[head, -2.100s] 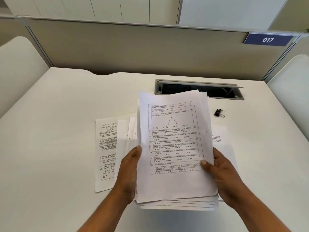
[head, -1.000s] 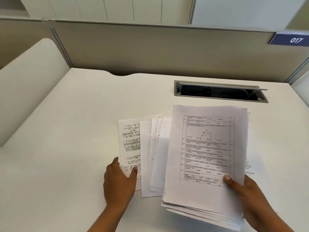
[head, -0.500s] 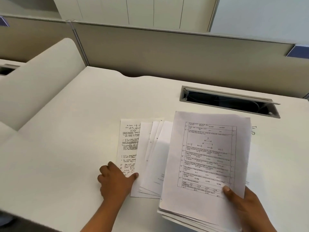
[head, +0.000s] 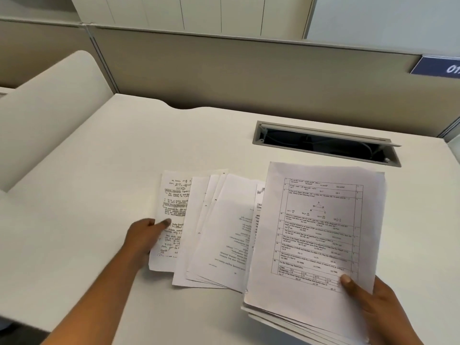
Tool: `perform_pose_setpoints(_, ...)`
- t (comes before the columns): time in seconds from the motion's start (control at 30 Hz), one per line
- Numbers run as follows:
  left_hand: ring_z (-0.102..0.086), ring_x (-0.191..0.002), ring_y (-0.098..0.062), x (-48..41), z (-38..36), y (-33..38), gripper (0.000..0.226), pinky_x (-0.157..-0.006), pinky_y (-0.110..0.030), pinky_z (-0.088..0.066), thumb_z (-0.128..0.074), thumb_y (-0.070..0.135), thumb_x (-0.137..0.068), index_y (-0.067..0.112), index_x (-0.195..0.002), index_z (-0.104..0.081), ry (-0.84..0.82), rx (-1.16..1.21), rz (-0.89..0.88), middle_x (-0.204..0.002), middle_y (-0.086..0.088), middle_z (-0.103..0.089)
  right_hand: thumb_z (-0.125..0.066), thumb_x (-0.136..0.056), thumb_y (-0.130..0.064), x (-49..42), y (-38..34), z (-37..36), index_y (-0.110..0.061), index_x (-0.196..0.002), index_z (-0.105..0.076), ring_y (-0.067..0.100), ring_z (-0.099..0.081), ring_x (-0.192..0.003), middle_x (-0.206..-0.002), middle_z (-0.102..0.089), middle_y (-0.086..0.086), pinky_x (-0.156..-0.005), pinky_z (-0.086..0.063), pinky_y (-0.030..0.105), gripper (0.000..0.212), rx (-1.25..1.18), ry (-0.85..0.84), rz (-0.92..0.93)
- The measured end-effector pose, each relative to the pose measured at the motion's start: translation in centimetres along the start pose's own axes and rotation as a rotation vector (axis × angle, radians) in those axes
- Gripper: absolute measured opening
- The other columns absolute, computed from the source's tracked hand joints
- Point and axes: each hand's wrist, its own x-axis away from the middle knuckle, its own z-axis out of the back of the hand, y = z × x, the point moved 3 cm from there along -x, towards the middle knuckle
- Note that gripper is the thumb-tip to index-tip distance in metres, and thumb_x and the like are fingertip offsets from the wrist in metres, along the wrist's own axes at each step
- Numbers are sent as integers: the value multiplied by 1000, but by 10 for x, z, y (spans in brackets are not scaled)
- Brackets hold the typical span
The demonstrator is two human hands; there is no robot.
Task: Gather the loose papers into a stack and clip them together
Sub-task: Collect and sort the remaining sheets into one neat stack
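My right hand (head: 373, 302) grips a thick stack of printed papers (head: 316, 245) at its lower right corner, thumb on top, holding it above the white desk (head: 99, 195). To its left, several loose sheets (head: 219, 232) lie fanned out on the desk. The leftmost is a handwritten page (head: 173, 207). My left hand (head: 146, 235) holds the left edge of that page, thumb on top of it and fingers curled at its edge. No binder clip is visible in this view.
A grey cable slot (head: 326, 143) with its lid open is set into the desk behind the papers. A beige partition (head: 224, 78) runs along the back, with a blue number plate (head: 438, 68) at the right. A rounded white divider (head: 49, 115) stands at the left.
My left hand let go of the stack and moved left to the handwritten page's edge. The right hand alone now holds the stack, shifted right. The camera turned left and the binder clip went out of sight.
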Motion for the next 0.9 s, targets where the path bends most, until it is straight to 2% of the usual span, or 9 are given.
perform_pose_setpoints(0.1, -72, -90, -32, -12, 4, 10, 12, -82, -42, -57, -67, 22, -96, 11, -96, -71, -110, -18, -17, -98, -11, -76, -64, -92, -14, 0, 3, 3, -11, -107, -67, 20, -68, -79, -80, -73, -9, -62, -46, 27, 15, 11, 7, -9)
perform_pose_setpoints(0.23, -67, -86, -30, -20, 9, 17, 14, -77, -38, -52, -61, 14, -99, 6, -93, -71, -104, -186, -175, -93, -11, -73, -68, -90, -18, 2, 6, -2, -7, -110, -70, 28, -71, -87, -76, -76, -11, -73, -50, 36, 23, -32, 20, -44)
perform_pose_setpoints(0.33, -66, -81, -35, -19, 24, 29, 23, -78, -43, -53, -58, 19, -101, 2, -90, -70, -58, -305, -323, -89, -13, -73, -79, -51, -71, 7, 4, -9, -18, -100, -74, 17, -72, -80, -78, -78, -13, -75, -52, 36, 72, -53, -6, -20)
perform_pose_setpoints(0.4, -67, -83, -33, -14, 41, 38, 23, -78, -43, -52, -56, 22, -102, 9, -91, -71, -15, -360, -408, -89, -10, -74, -76, -30, -83, 7, 5, -11, -21, -97, -73, 17, -74, -79, -82, -79, -9, -76, -54, 37, 92, -68, 1, 14)
perform_pose_setpoints(0.53, -68, -81, -35, -5, 79, 58, 22, -76, -44, -53, -58, 25, -102, 10, -95, -73, 139, -346, -528, -88, -14, -74, -74, -86, -22, 5, 2, -18, -7, -114, -70, 29, -73, -86, -79, -79, -6, -84, -53, 45, 32, -124, 24, -20)
perform_pose_setpoints(0.6, -67, -80, -33, 5, 95, 69, 19, -73, -39, -49, -59, 23, -101, 10, -95, -73, 202, -262, -557, -88, -16, -73, -79, -78, -36, 8, -1, -23, -10, -111, -71, 30, -74, -87, -86, -80, -1, -87, -55, 48, 44, -124, -14, -29)
perform_pose_setpoints(0.7, -64, -78, -32, 21, 109, 86, 22, -70, -36, -47, -59, 27, -101, 22, -82, -69, 263, -160, -575, -83, -10, -70, -81, -36, -75, 6, 2, -29, -16, -106, -72, 25, -76, -85, -93, -80, 2, -84, -57, 46, 93, -132, -57, -17)
perform_pose_setpoints(0.8, -64, -78, -33, 39, 108, 99, 29, -69, -33, -49, -59, 29, -100, 19, -73, -61, 312, -70, -613, -80, -9, -68, -79, -76, -40, 3, -1, -36, -9, -114, -70, 26, -76, -85, -93, -80, 4, -85, -57, 49, 50, -155, -50, -8)
perform_pose_setpoints(0.9, -63, -66, -16, 62, 83, 108, 29, -51, -10, -43, -61, 20, -100, 19, -71, -62, 219, 46, -644, -64, 6, -68, -64, -91, -9, -1, -2, -43, -8, -114, -69, 28, -76, -88, -97, -79, 8, -86, -57, 49, 24, -149, -66, -28)
